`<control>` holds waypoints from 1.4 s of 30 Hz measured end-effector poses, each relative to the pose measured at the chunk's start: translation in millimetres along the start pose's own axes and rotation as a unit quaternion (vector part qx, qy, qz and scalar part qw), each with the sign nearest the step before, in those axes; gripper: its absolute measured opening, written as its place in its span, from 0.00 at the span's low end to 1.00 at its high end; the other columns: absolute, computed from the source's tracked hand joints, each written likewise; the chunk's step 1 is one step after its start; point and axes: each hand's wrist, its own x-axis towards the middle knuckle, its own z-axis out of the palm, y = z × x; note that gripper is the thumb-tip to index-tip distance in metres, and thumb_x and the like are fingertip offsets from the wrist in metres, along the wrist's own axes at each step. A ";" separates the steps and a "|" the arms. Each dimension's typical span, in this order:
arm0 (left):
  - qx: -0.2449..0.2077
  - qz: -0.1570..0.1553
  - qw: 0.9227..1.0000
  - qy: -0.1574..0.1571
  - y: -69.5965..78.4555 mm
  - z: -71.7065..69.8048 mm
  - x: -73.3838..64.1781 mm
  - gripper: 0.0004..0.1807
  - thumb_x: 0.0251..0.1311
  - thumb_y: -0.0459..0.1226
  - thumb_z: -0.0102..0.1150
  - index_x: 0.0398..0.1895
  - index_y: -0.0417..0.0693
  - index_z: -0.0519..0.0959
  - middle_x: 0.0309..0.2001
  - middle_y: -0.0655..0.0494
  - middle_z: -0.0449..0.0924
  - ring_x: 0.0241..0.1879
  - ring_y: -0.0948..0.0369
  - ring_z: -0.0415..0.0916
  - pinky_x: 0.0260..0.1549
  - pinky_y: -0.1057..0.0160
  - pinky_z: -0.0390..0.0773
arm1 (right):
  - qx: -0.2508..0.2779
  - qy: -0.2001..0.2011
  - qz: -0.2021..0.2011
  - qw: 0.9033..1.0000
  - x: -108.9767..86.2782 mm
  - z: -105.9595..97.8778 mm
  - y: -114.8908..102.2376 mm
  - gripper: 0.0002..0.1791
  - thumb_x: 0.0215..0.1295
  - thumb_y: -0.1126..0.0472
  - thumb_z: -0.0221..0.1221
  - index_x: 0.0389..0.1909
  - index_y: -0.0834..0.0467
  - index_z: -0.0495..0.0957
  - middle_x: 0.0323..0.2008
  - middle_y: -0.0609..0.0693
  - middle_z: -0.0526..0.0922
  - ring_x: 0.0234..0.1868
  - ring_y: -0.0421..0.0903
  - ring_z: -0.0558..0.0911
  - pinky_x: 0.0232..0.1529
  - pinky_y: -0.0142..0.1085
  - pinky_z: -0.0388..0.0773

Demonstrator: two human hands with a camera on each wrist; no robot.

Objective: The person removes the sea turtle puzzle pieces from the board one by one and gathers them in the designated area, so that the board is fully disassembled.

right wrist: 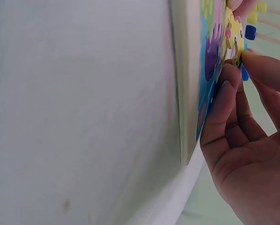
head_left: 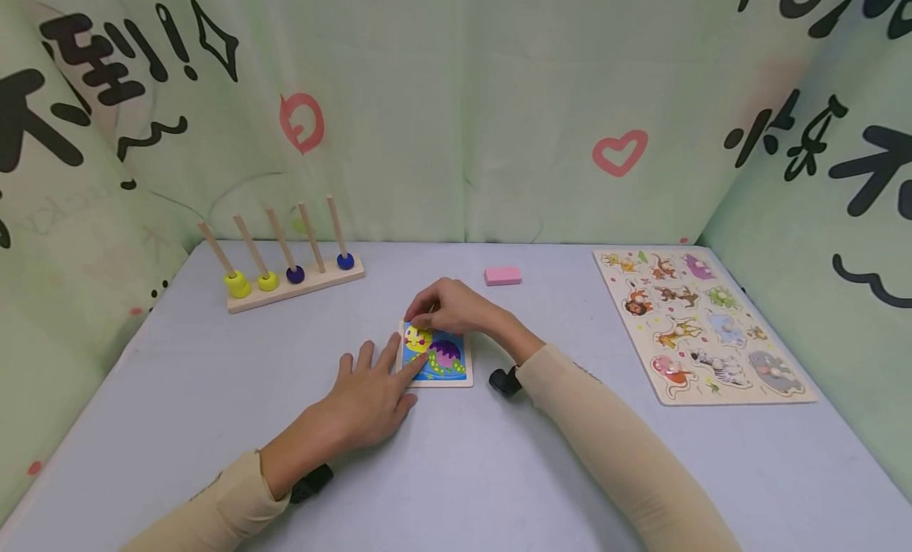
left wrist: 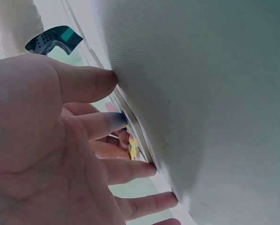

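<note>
A small wooden jigsaw board (head_left: 449,383) with a blue picture and a purple-and-green animal lies on the table between the hands. My right hand (head_left: 456,306) reaches over its far edge and pinches a yellow puzzle piece (right wrist: 236,37) between thumb and fingertips; the piece looks tilted up off the board in the right wrist view. The left hand (head_left: 366,401) lies palm down at the board's left side, fingers spread and straight. Its index finger (left wrist: 104,124) rests on the board, and other fingertips touch the table alongside.
At the back left stands a wooden peg rack (head_left: 321,281) with yellow and dark blue beads. A pink block (head_left: 503,276) sits beyond the right hand. To the right lies a large animal puzzle board (head_left: 641,354). Printed curtains (head_left: 463,140) hang behind the table.
</note>
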 end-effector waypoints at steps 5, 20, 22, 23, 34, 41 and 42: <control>0.000 0.000 1.000 0.002 -0.3 -0.2 0.0 0.34 0.76 0.51 0.58 0.82 0.63 0.64 0.84 0.39 0.54 0.71 0.37 0.61 0.63 0.33 0.67 | 0.026 0.003 0.020 0.999 0.6 0.1 4.6 0.10 0.75 0.61 0.64 0.51 0.54 0.91 0.47 0.50 0.92 0.40 0.43 0.82 0.35 0.30 0.76; -0.015 -0.007 1.000 -0.010 -0.7 -0.7 -1.2 0.34 0.77 0.51 0.57 0.83 0.64 0.63 0.85 0.39 0.52 0.75 0.35 0.58 0.68 0.29 0.63 | 0.044 0.007 0.022 0.999 -3.0 -0.3 2.9 0.10 0.75 0.61 0.64 0.50 0.55 0.91 0.44 0.51 0.92 0.38 0.42 0.81 0.33 0.29 0.74; -0.015 -0.006 1.000 -0.009 -0.8 0.2 -0.9 0.34 0.77 0.51 0.56 0.83 0.64 0.63 0.85 0.39 0.52 0.75 0.35 0.58 0.67 0.30 0.63 | 0.050 0.011 0.027 0.998 -3.8 -0.5 4.2 0.10 0.75 0.61 0.64 0.51 0.55 0.90 0.44 0.51 0.92 0.37 0.42 0.81 0.31 0.29 0.74; -0.015 -0.005 1.000 -0.009 -0.7 0.6 -0.9 0.34 0.77 0.51 0.56 0.83 0.64 0.63 0.85 0.39 0.52 0.75 0.35 0.58 0.67 0.30 0.63 | 0.053 0.013 0.030 0.998 -4.5 -0.8 4.7 0.10 0.75 0.61 0.64 0.51 0.55 0.90 0.44 0.51 0.92 0.37 0.43 0.81 0.30 0.30 0.73; -0.010 -0.005 1.000 -0.005 0.4 -0.6 0.1 0.34 0.76 0.51 0.57 0.83 0.63 0.64 0.85 0.39 0.54 0.73 0.35 0.60 0.67 0.30 0.64 | 0.093 0.020 0.024 0.995 -14.5 -9.5 15.5 0.10 0.75 0.62 0.63 0.50 0.57 0.90 0.46 0.53 0.92 0.33 0.43 0.81 0.37 0.31 0.81; -0.005 -0.007 1.000 -0.005 -0.4 1.6 0.2 0.34 0.77 0.52 0.56 0.83 0.64 0.63 0.85 0.39 0.54 0.75 0.35 0.59 0.68 0.29 0.63 | 0.089 0.024 0.035 0.995 -26.1 -18.9 25.0 0.10 0.74 0.62 0.64 0.50 0.57 0.90 0.45 0.52 0.92 0.33 0.43 0.80 0.35 0.31 0.77; -0.005 -0.007 1.000 -0.005 -0.8 2.2 0.3 0.34 0.77 0.52 0.56 0.83 0.64 0.63 0.85 0.39 0.53 0.75 0.35 0.59 0.68 0.29 0.62 | 0.088 0.025 0.036 0.995 -28.1 -20.4 26.9 0.10 0.74 0.62 0.64 0.50 0.57 0.90 0.45 0.52 0.92 0.33 0.43 0.80 0.35 0.31 0.77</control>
